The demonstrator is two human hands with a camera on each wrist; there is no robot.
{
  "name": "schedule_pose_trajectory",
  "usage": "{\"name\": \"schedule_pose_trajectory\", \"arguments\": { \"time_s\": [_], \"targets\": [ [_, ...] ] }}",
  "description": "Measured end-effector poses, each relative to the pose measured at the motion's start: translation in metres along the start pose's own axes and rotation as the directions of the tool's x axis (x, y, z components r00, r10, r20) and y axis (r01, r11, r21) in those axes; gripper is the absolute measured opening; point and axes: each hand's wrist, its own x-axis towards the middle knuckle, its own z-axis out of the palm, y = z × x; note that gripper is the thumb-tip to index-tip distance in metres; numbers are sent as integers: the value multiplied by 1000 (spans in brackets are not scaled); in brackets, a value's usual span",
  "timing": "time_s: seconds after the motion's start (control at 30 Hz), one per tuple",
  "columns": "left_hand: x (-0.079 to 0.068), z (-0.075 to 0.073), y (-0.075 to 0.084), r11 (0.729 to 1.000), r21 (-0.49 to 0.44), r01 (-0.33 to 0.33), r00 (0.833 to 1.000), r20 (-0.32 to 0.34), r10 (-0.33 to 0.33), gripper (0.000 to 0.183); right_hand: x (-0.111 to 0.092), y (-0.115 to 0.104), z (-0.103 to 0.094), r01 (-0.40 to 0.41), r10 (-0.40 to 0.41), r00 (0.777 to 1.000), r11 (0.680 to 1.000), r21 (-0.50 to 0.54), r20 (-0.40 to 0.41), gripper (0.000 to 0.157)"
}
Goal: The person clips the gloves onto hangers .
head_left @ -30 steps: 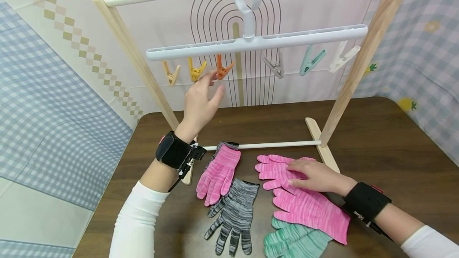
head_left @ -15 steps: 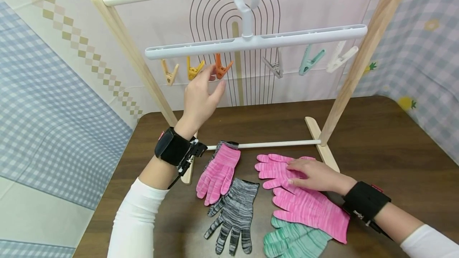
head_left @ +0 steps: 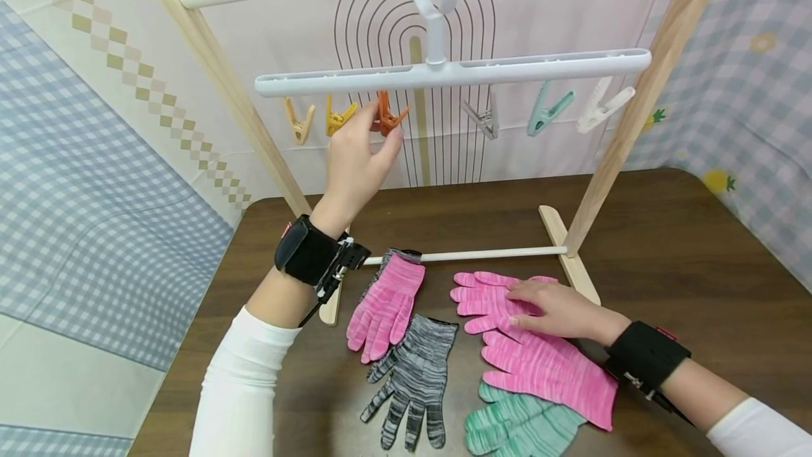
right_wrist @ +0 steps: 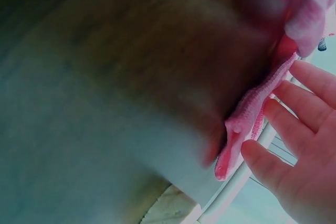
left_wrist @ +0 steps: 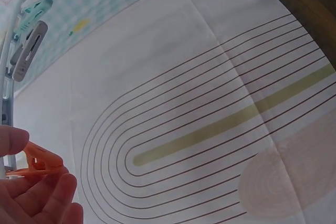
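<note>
Under the bar of the white plastic hanger (head_left: 438, 75), left of its middle: an orange plastic clip (head_left: 388, 122), jaws up against the bar, legs spread below.
Left hand: raised to the orange plastic clip, thumb on one side and fingers on the other, pinching it; from the left wrist I see the fingertips curled beneath it. This left hand (head_left: 357, 161) belongs to an arm in a white sleeve.
Toward the hanger's left end: a pale orange plastic clip (head_left: 298, 125) outermost, then a yellow plastic clip (head_left: 339, 120).
Toward its right end: a grey plastic clip (head_left: 485, 122), a mint-green plastic clip (head_left: 544, 117) and, outermost, a white plastic clip (head_left: 599, 111).
Right hand: low and relaxed, the right hand (head_left: 564, 310) rests on a pink knitted glove (head_left: 485, 298), fingers extended, gripping nothing.
Right half of the surface: another pink glove (head_left: 555, 372) overlaps the first, with green knitted gloves (head_left: 526, 425) partly beneath it, nearer the near side.
Left half of the surface: a pink glove with a dark cuff (head_left: 393, 298) lies by the rack's lower rail (head_left: 495, 255); a black-and-grey knitted glove (head_left: 415, 369) is just in front.
Far edge of the brown wooden table (head_left: 685, 245): pale cloth (head_left: 520, 27) with arched lines hangs behind.
</note>
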Motion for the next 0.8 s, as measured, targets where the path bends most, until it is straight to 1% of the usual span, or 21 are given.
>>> {"name": "schedule_pose_trajectory", "arguments": {
  "time_s": [0.1,0.27,0.4,0.53,0.67,0.8],
  "targets": [
    [2,-1,1,1000,0,7,1000,-4,-7,37,0,0,0,2,-2,1000,1000,-1,-1,57],
    [4,-4,2,999,33,26,1000,5,-26,38,0,0,0,-1,1,1000,1000,-5,1,58],
    [5,-5,4,999,48,21,1000,0,-21,38,0,0,0,-6,6,1000,1000,-7,1,58],
    [6,-6,6,999,48,19,1000,1,-19,38,0,0,1,-4,4,1000,1000,-7,-1,57],
    [7,-7,8,999,38,29,999,17,-30,40,0,0,2,1,-1,1000,1000,-8,-4,57],
    [8,-6,9,999,38,23,999,27,-24,40,-1,0,2,0,0,1000,1000,-6,-5,57]
  ]
}}
